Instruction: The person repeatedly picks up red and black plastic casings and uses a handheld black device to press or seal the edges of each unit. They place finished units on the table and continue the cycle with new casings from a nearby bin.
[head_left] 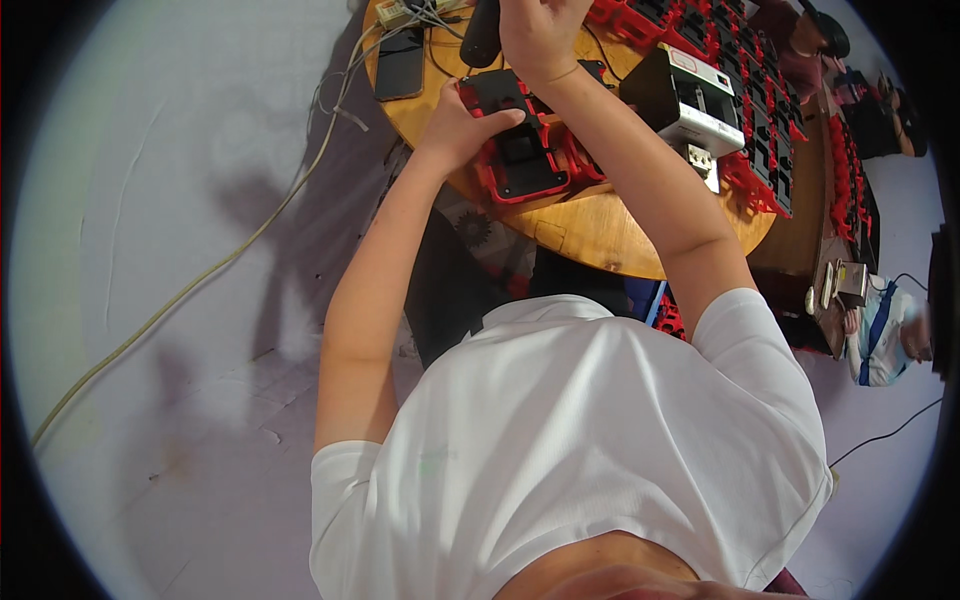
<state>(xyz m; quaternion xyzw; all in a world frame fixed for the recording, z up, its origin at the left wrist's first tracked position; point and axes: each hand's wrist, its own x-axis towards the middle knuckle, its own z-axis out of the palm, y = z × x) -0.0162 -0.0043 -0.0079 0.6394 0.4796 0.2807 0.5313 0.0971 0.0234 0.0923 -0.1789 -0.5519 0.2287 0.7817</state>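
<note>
My left hand is closed on the left side of a red and black plastic housing at the table's near edge. Its thumb lies across the black top face, which has a square dark recess; the other fingers are mostly hidden. My right hand is raised beyond the housing, with its fingers cut off by the upper edge of the picture. Just left of it is a black cylindrical thing with a rounded end. Whether the right hand holds it, I cannot tell.
On the round wooden table lie a dark phone and a power strip with tangled cables. A white and black box-shaped device stands to the right, beside rows of red and black parts. Another person is at far right.
</note>
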